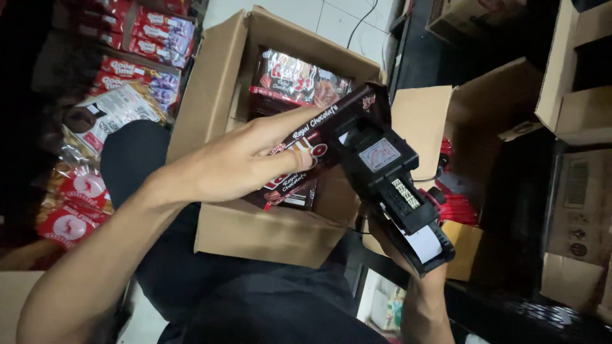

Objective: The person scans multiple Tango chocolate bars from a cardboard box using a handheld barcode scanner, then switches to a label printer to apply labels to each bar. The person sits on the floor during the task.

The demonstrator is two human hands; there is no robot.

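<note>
L hand [252,162] gripped dark choc wafer pack [319,137] from above, fingers stretched along top face, thumb hidden under; pack held over open carton [217,95], more same packs inside. R hand [408,255] closed round handle of black price-label gun [392,188], gun nose touching pack's upper-R end. Pack prob light, glossy film, slippery, contents brittle, so pinch flat faces mid-length, no squeeze. Long axis ran lower-L to upper-R, far end twd gun. Red snack bags [70,204] on floor at L
</note>
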